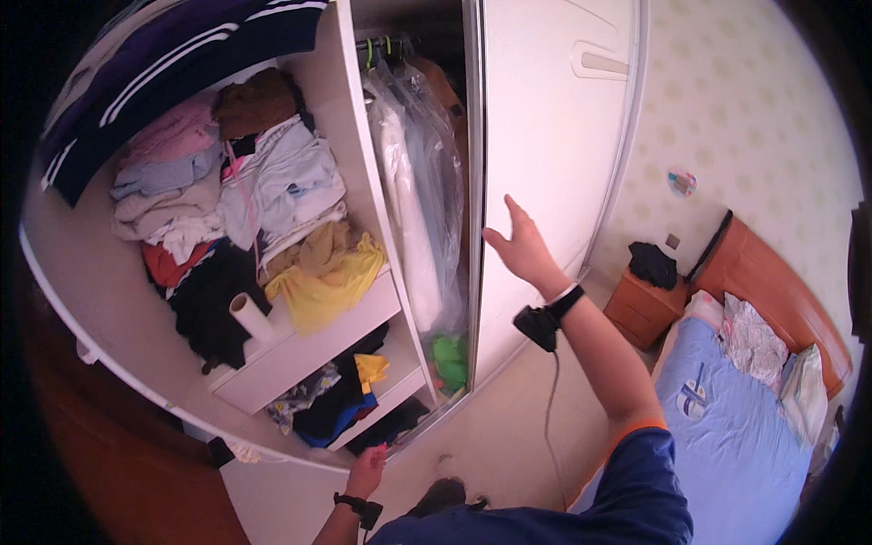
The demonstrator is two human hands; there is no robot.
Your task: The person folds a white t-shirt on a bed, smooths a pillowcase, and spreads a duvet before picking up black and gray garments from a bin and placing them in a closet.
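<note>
My right hand (525, 246) is raised in front of the white sliding wardrobe door (545, 150), thumb and fingers apart and nothing in it. Its thumb is close to the door's metal front edge; whether they touch is unclear. My left hand (366, 471) is low by the wardrobe's bottom edge, near dark clothes (388, 426) in the lowest compartment. A small pinkish-red patch shows at its fingertips, too small to identify. Inside the open wardrobe are stacked folded clothes (279, 184), a yellow garment (334, 279) and a white roll (249, 317) standing upright on a black garment (214, 300).
Plastic-covered garments (415, 197) hang behind the partition, above a green bag (449, 361). Dark striped clothing (197, 75) hangs at upper left. Right are a wooden nightstand (644, 306) and a bed with a blue sheet (729, 449). A cable (550, 422) trails from my right wrist device.
</note>
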